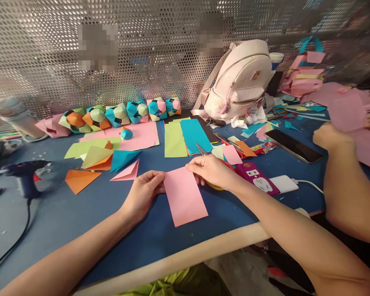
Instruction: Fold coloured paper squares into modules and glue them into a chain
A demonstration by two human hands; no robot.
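The pink sheet (186, 199) is a flat rectangle held between two hands above the blue table (117, 255), near the table's front edge; whether its lower edge touches the tabletop, I cannot tell. At the sheet's far left corner the left hand (144, 187) pinches it between thumb and fingers, and at its far right corner the right hand (209, 168) grips it in much the same way. A metal blade (200, 149) and a yellow loop (215, 186) show around the right hand, just beyond and to the right of the sheet; whether that hand holds them is hidden. Left of the sheet, past the left hand, lie a pink fold (128, 172), a blue fold (122, 159) and an orange fold (82, 181). Well to its left is a dark glue gun (27, 176) with a cable. Beyond the sheet lie a light green sheet (174, 142) and a blue sheet (196, 135), and farther back to its left runs a row of multicoloured paper balls (117, 114). Right of the sheet, past the right wrist, sit a purple socket block (257, 179), a white adapter (283, 183) and, farther off, a black phone (292, 146). Beyond the sheet and to its right, a pale backpack (240, 78) stands before a perforated metal panel (160, 41). Well to the sheet's right, a co-worker's hand (334, 137) is near pink paper (348, 109).
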